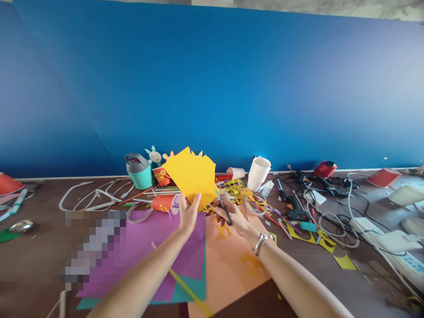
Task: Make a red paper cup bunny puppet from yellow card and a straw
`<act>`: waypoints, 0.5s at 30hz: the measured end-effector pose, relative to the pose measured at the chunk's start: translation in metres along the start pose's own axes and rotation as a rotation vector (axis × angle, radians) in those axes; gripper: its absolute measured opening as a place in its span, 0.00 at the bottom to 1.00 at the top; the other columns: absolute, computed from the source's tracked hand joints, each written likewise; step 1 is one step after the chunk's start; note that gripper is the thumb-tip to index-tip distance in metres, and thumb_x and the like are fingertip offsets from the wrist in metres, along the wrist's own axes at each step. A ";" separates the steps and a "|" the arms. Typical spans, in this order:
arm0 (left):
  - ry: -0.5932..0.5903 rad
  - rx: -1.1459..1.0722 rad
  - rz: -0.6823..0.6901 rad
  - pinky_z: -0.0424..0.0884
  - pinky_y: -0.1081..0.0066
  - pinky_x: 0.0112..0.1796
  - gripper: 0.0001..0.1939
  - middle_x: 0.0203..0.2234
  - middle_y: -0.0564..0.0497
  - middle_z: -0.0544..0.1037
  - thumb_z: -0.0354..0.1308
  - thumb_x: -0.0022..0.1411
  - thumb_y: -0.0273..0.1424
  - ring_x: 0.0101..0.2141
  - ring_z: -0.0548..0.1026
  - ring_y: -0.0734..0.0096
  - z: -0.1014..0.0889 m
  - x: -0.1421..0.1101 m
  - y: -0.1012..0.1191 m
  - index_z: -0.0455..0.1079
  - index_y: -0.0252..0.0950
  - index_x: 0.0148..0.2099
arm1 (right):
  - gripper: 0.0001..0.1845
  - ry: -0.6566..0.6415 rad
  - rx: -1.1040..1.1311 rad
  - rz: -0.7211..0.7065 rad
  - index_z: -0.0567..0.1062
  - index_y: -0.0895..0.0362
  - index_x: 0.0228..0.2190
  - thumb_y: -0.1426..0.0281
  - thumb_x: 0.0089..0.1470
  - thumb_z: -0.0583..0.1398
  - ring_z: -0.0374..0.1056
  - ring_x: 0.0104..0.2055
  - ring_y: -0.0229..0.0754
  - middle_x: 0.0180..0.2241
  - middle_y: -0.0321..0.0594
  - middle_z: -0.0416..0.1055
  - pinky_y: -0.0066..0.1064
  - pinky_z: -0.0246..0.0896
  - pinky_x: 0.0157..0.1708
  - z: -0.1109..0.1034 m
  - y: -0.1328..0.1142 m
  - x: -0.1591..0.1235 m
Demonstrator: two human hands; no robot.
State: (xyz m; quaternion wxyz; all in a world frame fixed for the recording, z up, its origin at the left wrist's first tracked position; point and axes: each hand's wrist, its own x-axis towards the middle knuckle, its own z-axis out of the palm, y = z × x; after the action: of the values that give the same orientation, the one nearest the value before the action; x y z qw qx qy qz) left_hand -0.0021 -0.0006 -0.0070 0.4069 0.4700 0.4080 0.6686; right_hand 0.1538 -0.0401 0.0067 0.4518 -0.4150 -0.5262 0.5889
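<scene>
My left hand point(187, 215) is closed on the lower edge of a yellow paper sheet point(192, 174), holding it upright above the table. Its top edge is jagged from cuts. My right hand point(232, 216), with a bracelet at the wrist, grips black-handled scissors point(225, 206) whose blades point at the sheet's lower right edge. Under both hands lie a purple sheet point(145, 247) and an orange sheet point(228, 265) with yellow cut-outs on it.
A teal jug point(139, 170), red paper cups point(164, 203), a white cup point(258, 173), straws and yellow scraps clutter the brown table. A glue gun point(294, 207), cables and a power strip point(397, 254) lie at right. A blue wall stands behind.
</scene>
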 end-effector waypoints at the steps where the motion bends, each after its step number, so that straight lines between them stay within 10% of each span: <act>1: -0.003 0.007 0.001 0.73 0.62 0.45 0.18 0.42 0.47 0.74 0.60 0.56 0.37 0.42 0.75 0.64 0.000 0.000 0.000 0.61 0.39 0.47 | 0.18 0.000 0.000 -0.005 0.68 0.57 0.32 0.57 0.46 0.64 0.63 0.20 0.33 0.20 0.31 0.66 0.23 0.56 0.18 0.000 0.001 0.000; 15: -0.023 -0.014 0.004 0.73 0.64 0.44 0.23 0.43 0.47 0.74 0.60 0.56 0.36 0.41 0.76 0.65 0.002 -0.003 0.002 0.60 0.41 0.53 | 0.17 0.006 0.003 -0.035 0.68 0.57 0.31 0.58 0.47 0.63 0.63 0.20 0.33 0.19 0.31 0.66 0.23 0.57 0.18 -0.002 0.007 0.002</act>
State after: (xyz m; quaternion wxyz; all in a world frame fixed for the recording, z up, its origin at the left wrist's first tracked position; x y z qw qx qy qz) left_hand -0.0001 -0.0032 -0.0056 0.4137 0.4757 0.3979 0.6666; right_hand 0.1545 -0.0378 -0.0008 0.4641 -0.4068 -0.5312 0.5805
